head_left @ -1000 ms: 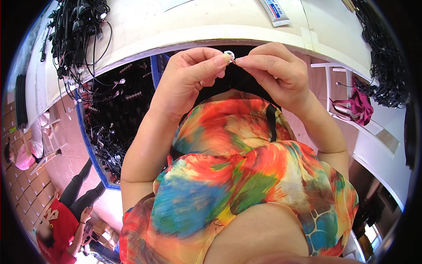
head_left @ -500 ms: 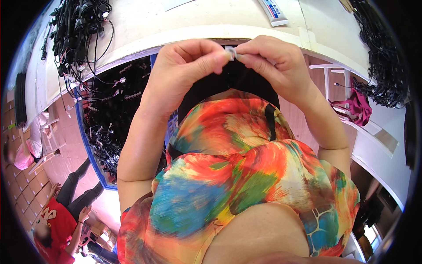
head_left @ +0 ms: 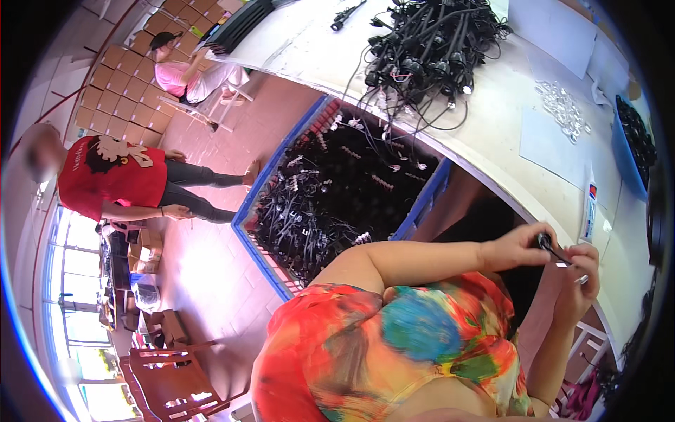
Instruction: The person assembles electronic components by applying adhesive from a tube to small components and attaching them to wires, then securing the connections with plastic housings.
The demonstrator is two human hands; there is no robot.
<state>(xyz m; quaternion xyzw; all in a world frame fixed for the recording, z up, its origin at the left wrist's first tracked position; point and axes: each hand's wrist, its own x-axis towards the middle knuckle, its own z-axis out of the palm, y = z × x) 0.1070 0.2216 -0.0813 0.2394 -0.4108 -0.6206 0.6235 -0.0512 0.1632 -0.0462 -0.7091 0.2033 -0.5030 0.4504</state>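
My left hand [head_left: 519, 247] is closed on a short black cable [head_left: 544, 241], pinching its thick, rounded end between thumb and fingers. The cable's thinner part runs toward my right hand [head_left: 581, 281], whose closed fingers meet it. A small pale piece [head_left: 581, 280] shows at the right hand's fingers; its kind is too small to tell. Both hands are in front of my body, near the edge of the white table [head_left: 492, 151]. A white tube [head_left: 589, 211] with coloured markings lies on the table just beyond them.
A heap of black cables [head_left: 429, 56] hangs over the table edge. Small clear rings [head_left: 562, 109] lie near a blue basin [head_left: 629, 151]. Below stands a blue-rimmed crate [head_left: 246, 218] full of cables. One person in red [head_left: 116, 169] stands left; another [head_left: 179, 74] sits farther back.
The view has swung left, and my hands now appear at the right. A black cable is now between them, where earlier they pinched a small clear piece.
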